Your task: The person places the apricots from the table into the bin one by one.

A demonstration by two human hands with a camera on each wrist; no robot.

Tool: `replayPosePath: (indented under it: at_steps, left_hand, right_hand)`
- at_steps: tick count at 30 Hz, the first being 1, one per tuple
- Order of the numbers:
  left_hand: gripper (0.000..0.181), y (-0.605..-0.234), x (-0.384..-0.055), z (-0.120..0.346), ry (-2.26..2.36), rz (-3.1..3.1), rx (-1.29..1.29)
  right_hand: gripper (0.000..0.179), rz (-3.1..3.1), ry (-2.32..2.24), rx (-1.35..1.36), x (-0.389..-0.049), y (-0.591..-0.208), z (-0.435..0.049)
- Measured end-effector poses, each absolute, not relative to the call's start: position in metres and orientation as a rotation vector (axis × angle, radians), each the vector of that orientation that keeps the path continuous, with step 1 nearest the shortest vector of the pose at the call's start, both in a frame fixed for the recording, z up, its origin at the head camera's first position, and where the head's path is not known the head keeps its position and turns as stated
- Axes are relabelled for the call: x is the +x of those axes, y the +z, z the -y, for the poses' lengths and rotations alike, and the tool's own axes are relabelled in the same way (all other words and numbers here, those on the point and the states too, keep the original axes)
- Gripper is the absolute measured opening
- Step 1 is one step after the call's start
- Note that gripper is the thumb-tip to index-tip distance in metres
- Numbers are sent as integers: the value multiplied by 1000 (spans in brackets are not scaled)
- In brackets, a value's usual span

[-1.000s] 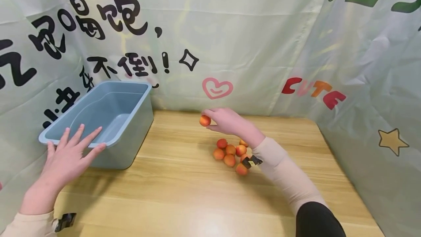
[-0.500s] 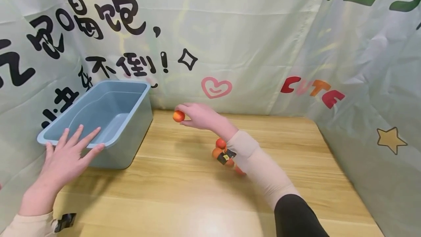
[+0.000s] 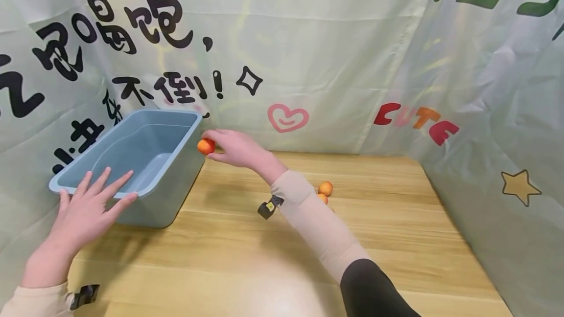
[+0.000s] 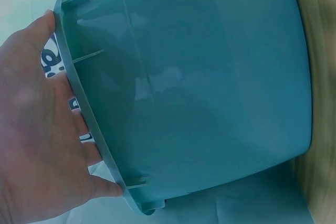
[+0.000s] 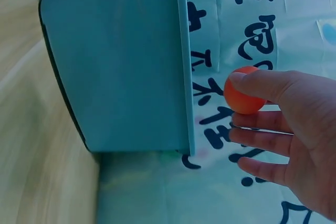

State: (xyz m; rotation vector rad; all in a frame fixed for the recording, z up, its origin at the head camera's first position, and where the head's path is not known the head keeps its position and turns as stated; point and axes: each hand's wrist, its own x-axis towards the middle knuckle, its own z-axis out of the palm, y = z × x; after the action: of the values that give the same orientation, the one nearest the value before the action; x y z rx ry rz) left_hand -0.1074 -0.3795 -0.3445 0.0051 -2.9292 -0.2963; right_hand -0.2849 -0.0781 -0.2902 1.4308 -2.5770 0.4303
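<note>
A deep blue-grey plastic tub [image 3: 182, 180] stands on the left of the table in the head view. My left hand [image 3: 88, 209] rests on its near rim, fingers straight and spread; the left wrist view has the thumb and fingertips along that rim [image 4: 84, 95]. Beside the tub's right edge, raised above the table, my right hand [image 3: 238, 148] pinches a small orange-red apricot [image 3: 205, 146] between thumb and fingers. In the right wrist view this apricot [image 5: 242, 98] is just outside the tub wall [image 5: 115, 66], with the lower fingers extended beneath it.
More apricots [image 3: 325, 188] lie on the wooden table [image 3: 211, 258], mostly hidden behind the right forearm [image 3: 317, 224]. A printed cloth backdrop [image 3: 335, 62] encloses the back and both sides. Each wrist wears a small black camera [image 3: 270, 207].
My right hand has carried the apricot leftward from over the pile to the tub's right edge. The forearm now covers most of the pile. My left hand stays on the rim.
</note>
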Motion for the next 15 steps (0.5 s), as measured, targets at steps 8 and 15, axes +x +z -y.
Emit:
replayPosePath:
  at_steps: [8,15]
  left_hand:
    - [64,-346,-110,380,-293,2927,11]
    - [64,-347,-108,380,-288,2939,26]
  right_hand:
    - [43,2546,446,1406,-286,-292,111]
    - [45,2554,434,1399,-285,-302,144]
